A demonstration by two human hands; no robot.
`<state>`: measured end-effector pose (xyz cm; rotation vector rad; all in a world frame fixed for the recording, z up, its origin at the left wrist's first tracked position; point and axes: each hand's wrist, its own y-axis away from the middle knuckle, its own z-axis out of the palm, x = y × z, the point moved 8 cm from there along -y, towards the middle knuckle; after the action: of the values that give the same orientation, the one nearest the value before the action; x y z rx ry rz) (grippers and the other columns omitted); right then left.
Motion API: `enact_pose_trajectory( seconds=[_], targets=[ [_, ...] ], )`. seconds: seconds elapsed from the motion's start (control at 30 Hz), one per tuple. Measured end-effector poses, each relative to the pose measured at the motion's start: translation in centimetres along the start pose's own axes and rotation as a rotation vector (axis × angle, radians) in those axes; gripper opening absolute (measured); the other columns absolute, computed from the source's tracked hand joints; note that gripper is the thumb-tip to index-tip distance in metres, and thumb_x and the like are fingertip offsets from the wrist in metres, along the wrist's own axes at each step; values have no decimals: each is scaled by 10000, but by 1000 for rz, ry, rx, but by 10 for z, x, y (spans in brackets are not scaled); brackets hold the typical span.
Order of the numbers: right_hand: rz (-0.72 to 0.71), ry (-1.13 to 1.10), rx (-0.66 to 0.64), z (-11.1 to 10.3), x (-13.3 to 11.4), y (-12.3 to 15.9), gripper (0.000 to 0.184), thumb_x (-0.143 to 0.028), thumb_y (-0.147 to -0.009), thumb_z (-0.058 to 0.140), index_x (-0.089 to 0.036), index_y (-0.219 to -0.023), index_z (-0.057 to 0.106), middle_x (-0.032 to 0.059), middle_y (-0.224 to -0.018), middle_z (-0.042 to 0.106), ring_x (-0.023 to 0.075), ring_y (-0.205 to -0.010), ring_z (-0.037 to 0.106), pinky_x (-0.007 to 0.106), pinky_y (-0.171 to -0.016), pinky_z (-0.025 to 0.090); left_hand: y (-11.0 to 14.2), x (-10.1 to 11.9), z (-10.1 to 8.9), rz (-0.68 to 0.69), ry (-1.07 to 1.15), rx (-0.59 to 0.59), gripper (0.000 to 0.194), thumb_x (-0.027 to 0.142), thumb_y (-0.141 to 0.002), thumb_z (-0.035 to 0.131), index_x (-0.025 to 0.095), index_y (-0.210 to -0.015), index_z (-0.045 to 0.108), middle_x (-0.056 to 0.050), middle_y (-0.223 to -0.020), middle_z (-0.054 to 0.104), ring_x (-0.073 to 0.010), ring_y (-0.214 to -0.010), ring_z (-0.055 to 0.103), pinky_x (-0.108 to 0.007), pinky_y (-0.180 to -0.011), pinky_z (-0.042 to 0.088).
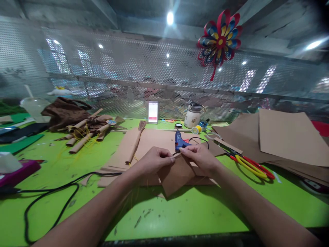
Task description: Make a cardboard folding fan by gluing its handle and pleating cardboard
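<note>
Between my two hands hangs a piece of brown kraft paper [177,176], tilted, with one corner pointing down toward me. My left hand [157,160] pinches its upper left edge between thumb and fingers. Its upper right edge is pinched by my right hand [199,157]. Just beyond the fingers a blue hot glue gun [179,140] lies on stacked brown paper sheets [154,142], its nozzle pointing away; my right hand hides part of it. Left of my left hand, a rolled paper tube with a fringed end [135,145] rests on the sheets.
Scissors with red and yellow handles [250,166] lie right, beside large brown sheets [290,137]. Several tied paper rolls [82,140] sit left. A black cable [74,180] loops across the green table [144,219]. Behind stand a flask [192,116], yellow thread spool [196,129] and lit phone [153,112].
</note>
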<state>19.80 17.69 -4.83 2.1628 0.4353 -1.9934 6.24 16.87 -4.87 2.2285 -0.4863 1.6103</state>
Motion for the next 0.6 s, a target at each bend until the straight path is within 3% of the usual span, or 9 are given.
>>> enact_pose_trajectory(
  seconds=[0.1,0.2,0.4,0.6],
  targets=[
    [-75,126,19,2,-9,2,312,-460,-759,662,-149,-740,644,5,-692,590,123,-649,499,256,-605,372,1,0,0,-12,23,-2,278,407,-703,642,139,-655,584,29,-518,491,-91,-485,417,-214,-470,271],
    [-50,159,25,6,-6,5,280,-422,-709,715,-162,-786,646,13,-717,619,133,-643,522,254,-582,385,2,2,2,-7,16,-12,289,415,-701,641,141,-639,572,30,-509,484,-91,-483,410,-215,-467,268],
    [6,-40,65,7,-2,6,289,-387,-585,800,-152,-646,643,-12,-607,590,105,-554,478,253,-549,368,3,10,2,64,-33,-3,299,421,-689,653,128,-647,613,12,-576,527,-103,-547,434,-219,-509,301],
    [31,-175,37,3,5,2,261,-338,-561,823,-150,-655,668,5,-621,630,122,-578,526,280,-600,411,2,6,-1,42,-6,-2,350,463,-680,678,116,-673,631,3,-579,559,-102,-529,453,-228,-514,321]
  ],
)
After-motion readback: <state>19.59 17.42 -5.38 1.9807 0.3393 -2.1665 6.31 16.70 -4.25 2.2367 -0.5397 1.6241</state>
